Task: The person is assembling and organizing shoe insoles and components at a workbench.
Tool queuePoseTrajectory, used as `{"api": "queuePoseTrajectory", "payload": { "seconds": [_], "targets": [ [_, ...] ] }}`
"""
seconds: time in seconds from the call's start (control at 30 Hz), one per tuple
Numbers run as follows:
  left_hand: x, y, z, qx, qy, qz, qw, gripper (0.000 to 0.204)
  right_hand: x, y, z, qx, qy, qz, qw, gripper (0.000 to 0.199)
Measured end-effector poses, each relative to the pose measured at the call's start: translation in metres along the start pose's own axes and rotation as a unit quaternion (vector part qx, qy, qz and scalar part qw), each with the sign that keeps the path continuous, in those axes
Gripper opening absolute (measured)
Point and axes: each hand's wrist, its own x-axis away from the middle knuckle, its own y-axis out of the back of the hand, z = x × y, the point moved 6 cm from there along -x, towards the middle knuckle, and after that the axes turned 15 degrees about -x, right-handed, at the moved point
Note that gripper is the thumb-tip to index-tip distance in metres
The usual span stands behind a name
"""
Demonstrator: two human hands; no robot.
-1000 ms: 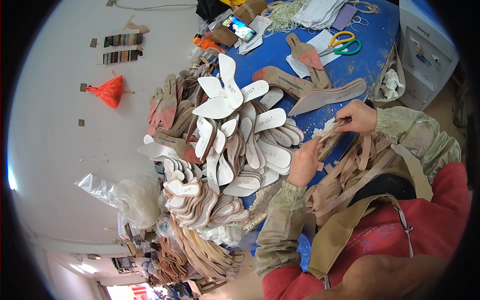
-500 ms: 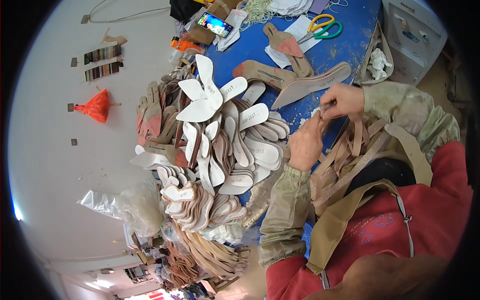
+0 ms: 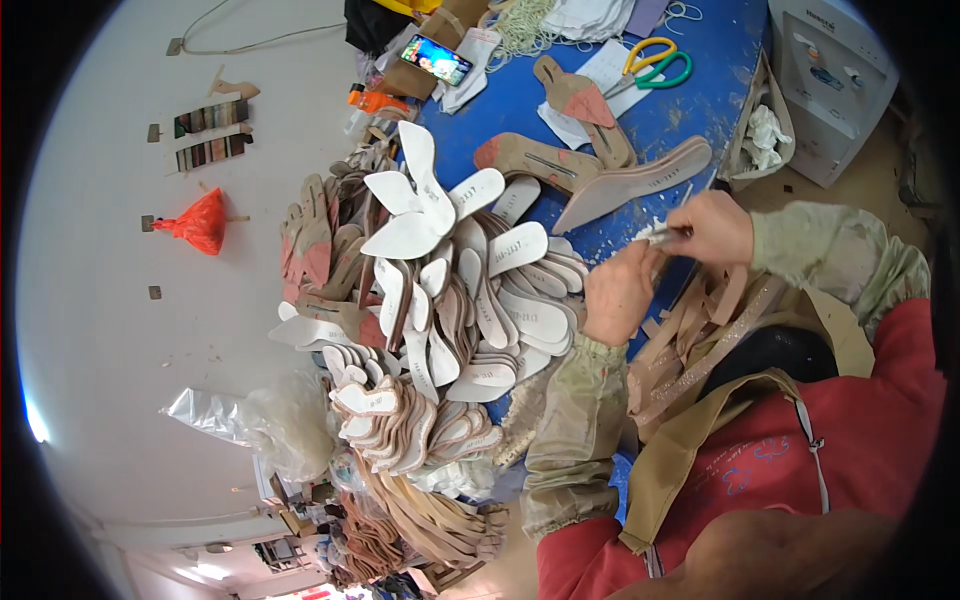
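Observation:
My left hand [image 3: 617, 295] and my right hand [image 3: 712, 228] meet at the table's near edge, both with fingers closed in a pinch. Between them shows a small pale piece [image 3: 654, 236], mostly hidden by the fingers; its kind I cannot make out. White crumbs lie on the blue table [image 3: 690, 110] around it. Just beyond my hands rests a stack of pale insoles [image 3: 640, 185]. Left of my left hand, a large heap of white-faced insoles [image 3: 525, 310] is piled up. Tan straps [image 3: 690, 350] hang over my lap below the hands.
Scissors [image 3: 660, 65] with yellow and green handles lie on paper at the far side. Brown insoles with pink ends [image 3: 540, 160] lie nearer. A lit phone [image 3: 436, 60] leans at the back left. A lined bin [image 3: 765, 140] stands right, beside a grey box [image 3: 835, 80].
The view has shifted slightly. My right hand has moved a little away from my left, and more of the pale piece shows between them.

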Motion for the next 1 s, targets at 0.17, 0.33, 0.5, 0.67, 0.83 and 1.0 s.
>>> {"api": "queuePoseTrajectory", "payload": {
  "seconds": [0.17, 0.33, 0.5, 0.67, 0.83, 1.0],
  "targets": [
    [0.015, 0.017, 0.039, 0.03, 0.017, -0.053, 0.998, 0.036, -0.027, -0.029, 0.045, 0.166, 0.196, 0.007, 0.966, 0.014],
    [0.043, 0.108, 0.032, 0.022, 0.033, -0.43, 0.902, 0.043, -0.048, 0.005, 0.073, 0.013, 0.107, 0.028, 0.994, 0.008],
    [0.037, 0.029, 0.051, 0.585, 0.181, -0.185, 0.769, 0.046, -0.029, 0.009, 0.06, -0.351, 0.068, -0.139, 0.924, 0.003],
    [0.036, 0.003, 0.073, 0.64, 0.12, -0.216, 0.727, 0.047, -0.044, -0.07, 0.066, -0.52, 0.003, -0.05, 0.852, 0.002],
    [0.031, 0.017, 0.062, 0.628, 0.118, -0.273, 0.719, 0.043, -0.036, -0.065, 0.057, -0.473, 0.017, -0.035, 0.88, 0.002],
    [0.03, 0.018, 0.056, 0.592, 0.116, -0.222, 0.766, 0.037, -0.026, -0.06, 0.043, -0.352, 0.075, -0.029, 0.932, 0.004]
  ]
}}
